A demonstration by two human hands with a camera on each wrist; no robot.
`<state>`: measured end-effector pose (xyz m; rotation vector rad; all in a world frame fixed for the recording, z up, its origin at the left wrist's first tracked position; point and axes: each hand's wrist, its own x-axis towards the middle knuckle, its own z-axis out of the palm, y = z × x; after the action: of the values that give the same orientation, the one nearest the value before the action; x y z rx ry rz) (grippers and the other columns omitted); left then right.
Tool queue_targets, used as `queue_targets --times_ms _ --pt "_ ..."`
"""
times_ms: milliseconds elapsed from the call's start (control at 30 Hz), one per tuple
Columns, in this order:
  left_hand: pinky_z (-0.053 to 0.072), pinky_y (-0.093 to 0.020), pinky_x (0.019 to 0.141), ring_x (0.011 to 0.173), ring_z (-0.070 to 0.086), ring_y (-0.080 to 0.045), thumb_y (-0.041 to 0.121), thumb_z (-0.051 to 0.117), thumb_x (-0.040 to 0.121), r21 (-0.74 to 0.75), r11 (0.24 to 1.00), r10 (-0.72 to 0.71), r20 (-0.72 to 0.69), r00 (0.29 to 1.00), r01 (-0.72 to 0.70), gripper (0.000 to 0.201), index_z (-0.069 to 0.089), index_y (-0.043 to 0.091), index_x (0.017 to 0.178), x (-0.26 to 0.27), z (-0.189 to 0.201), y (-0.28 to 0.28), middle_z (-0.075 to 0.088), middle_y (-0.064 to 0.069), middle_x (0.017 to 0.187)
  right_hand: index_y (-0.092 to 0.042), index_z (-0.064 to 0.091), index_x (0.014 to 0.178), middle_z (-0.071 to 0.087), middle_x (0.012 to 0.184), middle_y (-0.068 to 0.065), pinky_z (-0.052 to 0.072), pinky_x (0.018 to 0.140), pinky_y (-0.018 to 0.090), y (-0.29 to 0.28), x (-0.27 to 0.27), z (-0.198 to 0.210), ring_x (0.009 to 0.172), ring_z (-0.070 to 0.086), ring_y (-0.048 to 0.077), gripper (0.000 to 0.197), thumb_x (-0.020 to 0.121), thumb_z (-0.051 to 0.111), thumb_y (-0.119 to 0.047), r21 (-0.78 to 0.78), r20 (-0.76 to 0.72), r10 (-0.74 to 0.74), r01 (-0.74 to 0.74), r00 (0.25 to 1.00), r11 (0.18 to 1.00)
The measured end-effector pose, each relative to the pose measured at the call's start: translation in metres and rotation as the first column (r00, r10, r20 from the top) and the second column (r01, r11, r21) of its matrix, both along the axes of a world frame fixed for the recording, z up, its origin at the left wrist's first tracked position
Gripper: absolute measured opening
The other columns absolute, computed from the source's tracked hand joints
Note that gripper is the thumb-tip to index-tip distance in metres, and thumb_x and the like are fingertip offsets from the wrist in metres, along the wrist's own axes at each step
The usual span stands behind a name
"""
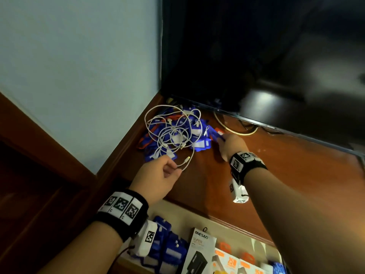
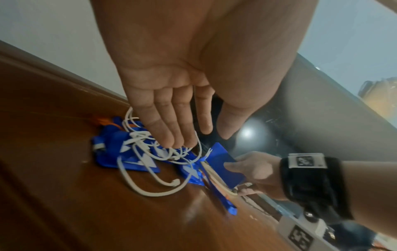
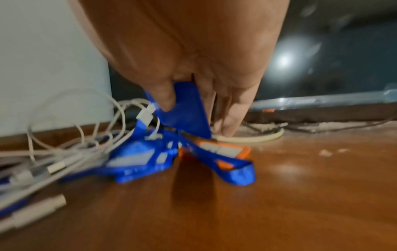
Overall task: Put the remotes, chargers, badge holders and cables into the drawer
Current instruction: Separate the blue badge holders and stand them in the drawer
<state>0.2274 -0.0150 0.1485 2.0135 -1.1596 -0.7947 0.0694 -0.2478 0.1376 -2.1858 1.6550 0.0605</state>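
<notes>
Left hand [image 1: 158, 180]: fingers [image 2: 171, 122] straight, thumb apart, touching white cables [image 1: 169, 135].
Right hand [image 1: 231, 145]: fingers clamped on blue badge holder [image 3: 182, 108].
Far: television [image 1: 256, 56] on table [image 1: 286, 175].

**Dim Warm Light, One Bright Glare, Blurred Wrist View**

The room was dim and warm-toned. A round glare spot low on the dark screen [image 1: 256, 56] was the brightest patch in every view, and a faint sheen lay on the wooden top [image 3: 279, 203]. The head view was sharp at centre, smeared at far right and bowed at its edges. The right wrist view was motion-blurred: the cables [image 3: 71, 147] and blue badge holder [image 3: 184, 108] were soft, and a dark shadow lay under the right hand [image 3: 193, 59].
</notes>
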Motion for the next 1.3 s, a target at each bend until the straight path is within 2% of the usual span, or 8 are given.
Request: queue_targets --times_ms 333,500,667,867,1000,1067,1167,1300 --pt "0.053 -0.037 0.101 0.116 0.063 -0.011 0.045 0.072 0.092 -0.094 0.980 -0.170 0.041 0.985 0.173 0.051 0.052 0.037 0.138 -0.031 0.031 -0.055 0.065 0.010 0.126 -0.031 0.064 0.091 0.066 0.077 -0.001 0.038 0.068 0.029 0.080 -0.097 0.092 0.083 0.066 0.026 0.014 0.102 0.057 -0.034 -0.143 0.219 0.070 -0.039 0.973 0.989" --pt "0.040 -0.038 0.117 0.139 0.046 -0.013 0.052 0.076 0.086 -0.141 0.941 -0.293 0.126 0.948 0.309 0.086 0.031 0.041 0.158 -0.052 0.049 -0.086 0.045 0.006 0.154 -0.038 0.063 0.103 0.065 0.075 -0.011 0.052 0.068 0.033 0.108 -0.133 0.135 0.070 0.064 0.009 0.011 0.104 0.053 -0.040 -0.241 0.413 0.113 -0.011 0.904 0.971" --pt "0.046 -0.032 0.108 0.123 0.056 -0.011 0.063 0.069 0.087 -0.146 0.901 -0.384 0.177 0.906 0.410 0.062 0.049 0.041 0.142 -0.074 0.051 -0.111 0.058 0.009 0.133 -0.055 0.060 0.118 0.070 0.088 -0.001 0.060 0.067 0.037 0.128 -0.151 0.174 0.074 0.070 0.014 0.022 0.105 0.048 -0.042 -0.278 0.611 0.181 -0.005 0.770 0.961" --pt "0.043 -0.037 0.113 0.137 0.048 -0.014 0.063 0.067 0.088 -0.214 0.900 -0.378 0.051 0.925 0.379 0.066 0.042 0.046 0.147 -0.082 0.071 -0.110 0.048 0.009 0.151 -0.047 0.062 0.126 0.069 0.096 -0.007 0.046 0.069 0.013 0.147 -0.164 0.207 0.081 0.060 0.005 0.029 0.107 0.047 -0.031 -0.272 0.761 0.226 -0.017 0.608 0.962" --pt "0.046 -0.014 0.103 0.124 0.060 -0.003 0.047 0.066 0.098 -0.329 0.838 -0.487 -0.090 0.869 0.435 0.035 0.062 0.038 0.132 -0.093 0.097 -0.104 0.063 0.023 0.128 -0.024 0.062 0.132 0.062 0.086 -0.023 0.041 0.070 0.010 0.150 -0.159 0.212 0.077 0.053 -0.005 0.030 0.107 0.047 -0.019 -0.229 0.868 0.197 0.015 0.455 0.973" --pt "0.054 -0.033 0.103 0.108 0.072 -0.015 0.035 0.059 0.104 -0.376 0.845 -0.477 -0.209 0.854 0.380 0.018 0.072 0.025 0.110 -0.099 0.112 -0.100 0.077 0.011 0.106 -0.014 0.062 0.132 0.061 0.085 -0.022 0.040 0.066 0.012 0.150 -0.156 0.214 0.072 0.051 -0.002 0.030 0.105 0.049 -0.007 -0.191 0.912 0.156 0.056 0.379 0.980" --pt "0.057 -0.035 0.063 0.061 0.062 -0.025 0.029 0.055 0.107 -0.428 0.853 -0.468 -0.378 0.799 0.297 0.018 0.063 0.013 0.106 -0.101 0.132 -0.083 0.062 0.002 0.067 -0.014 0.064 0.125 0.066 0.089 -0.010 0.038 0.059 0.020 0.149 -0.154 0.216 0.069 0.050 0.011 0.034 0.094 0.065 0.000 -0.106 0.940 0.078 0.068 0.332 0.992" --pt "0.050 -0.041 0.062 0.065 0.058 -0.021 0.053 0.049 0.105 -0.483 0.792 -0.502 -0.168 0.849 0.373 0.019 0.055 0.035 0.108 -0.088 0.143 -0.058 0.061 0.000 0.076 -0.013 0.063 0.126 0.065 0.121 -0.006 0.049 0.076 0.014 0.148 -0.153 0.207 0.096 0.063 0.000 0.052 0.078 0.080 -0.023 -0.083 0.931 0.045 0.089 0.363 0.993"
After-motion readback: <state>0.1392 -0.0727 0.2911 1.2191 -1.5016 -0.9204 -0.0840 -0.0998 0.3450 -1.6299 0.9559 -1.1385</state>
